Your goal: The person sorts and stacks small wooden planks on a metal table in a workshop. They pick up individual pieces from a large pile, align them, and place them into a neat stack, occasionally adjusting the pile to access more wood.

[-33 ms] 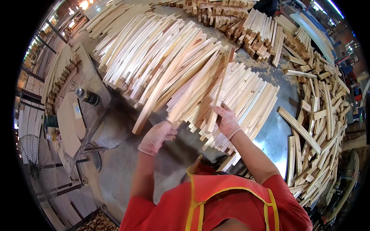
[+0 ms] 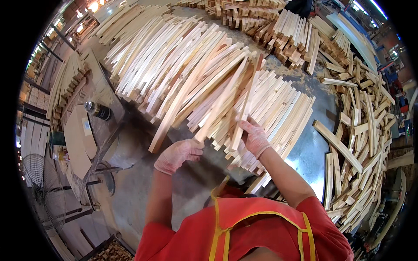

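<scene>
My left hand [image 2: 178,156], in a pale work glove, is closed around the near end of a long wooden strip [image 2: 222,98]. Its fingers curl at the strip's tip. My right hand [image 2: 254,138], gloved the same way, grips a second wooden strip [image 2: 246,106] near its lower end, thumb and fingers on its sides. Both strips slant away from me over a broad layer of similar wooden strips [image 2: 161,61]. Another loose strip [image 2: 167,122] lies across that layer to the left, its near end jutting out past the others.
A heap of short wood pieces [image 2: 365,130] fills the right side. Stacked wood [image 2: 291,39] stands at the far side. At left, a worktable [image 2: 102,82] bears a dark can [image 2: 97,110] and a brown cardboard sheet [image 2: 78,139]. A wire fan guard [image 2: 39,174] is lower left.
The strip at my left hand was blurred by motion and now shows sharply, its near end slightly further right. My left hand has shifted a little; my right hand stays nearly in place.
</scene>
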{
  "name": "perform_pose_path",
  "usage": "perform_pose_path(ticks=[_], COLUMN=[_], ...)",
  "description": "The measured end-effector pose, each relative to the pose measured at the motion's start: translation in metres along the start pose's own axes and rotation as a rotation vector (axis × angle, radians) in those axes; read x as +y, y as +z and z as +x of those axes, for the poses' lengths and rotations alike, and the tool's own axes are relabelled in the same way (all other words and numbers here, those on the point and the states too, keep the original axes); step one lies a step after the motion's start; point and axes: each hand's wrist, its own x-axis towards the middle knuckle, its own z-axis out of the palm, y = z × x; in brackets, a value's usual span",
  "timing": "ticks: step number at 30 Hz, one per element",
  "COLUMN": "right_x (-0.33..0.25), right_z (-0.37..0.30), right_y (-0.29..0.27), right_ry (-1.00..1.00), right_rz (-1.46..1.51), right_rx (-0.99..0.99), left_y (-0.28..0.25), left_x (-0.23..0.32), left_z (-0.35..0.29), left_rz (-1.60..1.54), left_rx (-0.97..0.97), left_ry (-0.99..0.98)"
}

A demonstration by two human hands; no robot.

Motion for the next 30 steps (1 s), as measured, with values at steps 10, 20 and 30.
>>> perform_pose_path(ticks=[10, 20, 30], right_x=[0.001, -0.022, -0.006], right_z=[0.001, -0.024, 0.014], right_y=[0.029, 0.006, 0.072], right_ry=[0.04, 0.021, 0.106], right_rz=[0.17, -0.051, -0.463], right_rx=[-0.07, 0.095, -0.026], left_y=[0.087, 0.131, 0.079], left_x=[0.012, 0.011, 0.027], left_z=[0.093, 0.065, -0.022], left_rz=[0.163, -0.004, 0.209], left_rx=[-0.095, 0.012, 0.359], left_ry=[0.086, 0.037, 0.493])
